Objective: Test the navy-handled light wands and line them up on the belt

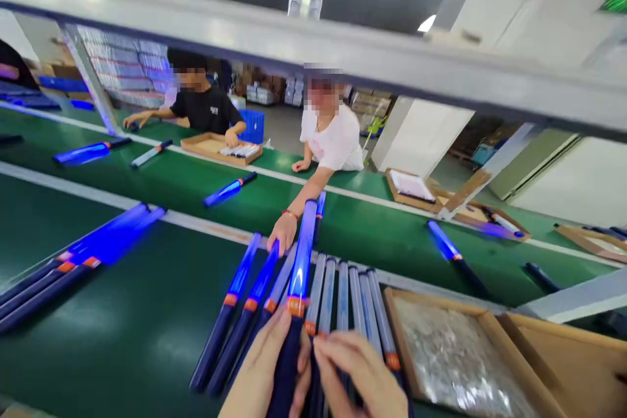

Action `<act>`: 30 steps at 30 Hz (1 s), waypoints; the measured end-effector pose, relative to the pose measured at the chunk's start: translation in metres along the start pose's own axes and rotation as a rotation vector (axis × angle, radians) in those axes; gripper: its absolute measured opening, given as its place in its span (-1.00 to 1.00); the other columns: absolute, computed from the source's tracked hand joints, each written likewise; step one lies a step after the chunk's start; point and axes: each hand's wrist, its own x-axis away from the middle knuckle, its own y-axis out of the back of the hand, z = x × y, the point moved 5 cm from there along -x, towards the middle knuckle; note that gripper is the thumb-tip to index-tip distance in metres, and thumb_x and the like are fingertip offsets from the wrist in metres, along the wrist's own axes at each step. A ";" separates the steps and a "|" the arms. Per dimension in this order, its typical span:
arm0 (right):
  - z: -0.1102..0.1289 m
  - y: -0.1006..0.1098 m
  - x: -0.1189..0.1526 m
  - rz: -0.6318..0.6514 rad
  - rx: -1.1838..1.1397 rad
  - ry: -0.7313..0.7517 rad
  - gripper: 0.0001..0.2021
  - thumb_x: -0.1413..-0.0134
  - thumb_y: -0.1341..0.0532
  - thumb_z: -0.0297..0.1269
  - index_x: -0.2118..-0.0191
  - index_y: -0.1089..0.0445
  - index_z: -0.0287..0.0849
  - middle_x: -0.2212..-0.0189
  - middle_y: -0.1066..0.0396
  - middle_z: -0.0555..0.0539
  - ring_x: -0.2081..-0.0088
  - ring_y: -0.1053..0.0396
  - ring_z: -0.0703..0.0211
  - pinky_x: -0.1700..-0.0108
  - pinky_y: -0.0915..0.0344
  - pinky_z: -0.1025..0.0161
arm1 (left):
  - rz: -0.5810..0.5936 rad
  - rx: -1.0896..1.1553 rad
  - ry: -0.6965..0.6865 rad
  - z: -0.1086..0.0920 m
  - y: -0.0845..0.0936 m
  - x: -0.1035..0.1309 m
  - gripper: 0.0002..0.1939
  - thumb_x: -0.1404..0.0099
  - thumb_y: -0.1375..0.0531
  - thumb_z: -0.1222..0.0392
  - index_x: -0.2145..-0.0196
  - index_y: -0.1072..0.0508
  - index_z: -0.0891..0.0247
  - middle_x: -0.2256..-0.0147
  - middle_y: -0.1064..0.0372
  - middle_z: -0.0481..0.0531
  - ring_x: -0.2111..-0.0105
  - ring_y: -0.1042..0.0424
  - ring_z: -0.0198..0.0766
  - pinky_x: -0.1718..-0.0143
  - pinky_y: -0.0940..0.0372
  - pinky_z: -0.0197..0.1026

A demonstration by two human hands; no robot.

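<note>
My left hand (259, 366) is wrapped round the dark handle of a light stick (302, 248). Its clear tube glows blue and points up and away from me, with an orange band above the handle. Just to the right, my right hand (362, 369) is closed, thumb and fingertips pinched together beside the handle; whatever they hold, if anything, cannot be made out. Under and around my hands lies a row of light sticks: the left ones (240, 274) glow blue, the right ones (360, 300) are unlit. A co-worker's hand (283, 232) touches the tip of one glowing stick.
Several lit sticks (93, 255) lie at left. At right stand a cardboard tray (392, 320) with clear plastic bags and another box (563, 353). Light sticks lie spread along the green belt (171, 189). Two people work opposite. A metal beam (245, 46) crosses overhead.
</note>
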 end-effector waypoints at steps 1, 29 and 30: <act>0.002 0.004 -0.002 0.009 -0.025 0.000 -0.84 -0.36 -0.25 -0.54 0.14 -0.54 -0.17 0.28 -0.54 -0.04 0.27 -0.56 0.29 0.17 -0.52 0.41 | 0.018 0.019 0.024 0.002 -0.004 0.001 -0.40 -0.33 -0.28 -0.39 0.49 -0.44 0.24 0.66 -0.24 -0.04 0.70 -0.17 -0.38 0.62 -0.20 -0.31; 0.021 0.013 -0.008 0.246 -0.059 -0.027 -0.67 -0.27 -0.29 -0.70 -0.07 -0.54 -0.30 0.09 -0.51 -0.12 0.05 -0.50 0.22 0.02 -0.48 0.20 | 0.117 -0.058 -0.034 -0.014 -0.023 0.013 -0.50 -0.53 -0.10 -0.30 0.31 -0.33 0.22 0.58 -0.25 -0.12 0.65 -0.22 -0.42 0.64 -0.23 -0.41; 0.020 0.014 -0.008 0.248 -0.052 -0.023 -0.66 -0.26 -0.29 -0.70 -0.08 -0.53 -0.30 0.09 -0.51 -0.13 0.05 -0.50 0.21 0.03 -0.49 0.20 | 0.122 -0.060 -0.039 -0.014 -0.023 0.013 -0.51 -0.54 -0.10 -0.29 0.30 -0.33 0.21 0.58 -0.25 -0.13 0.64 -0.22 -0.42 0.64 -0.24 -0.41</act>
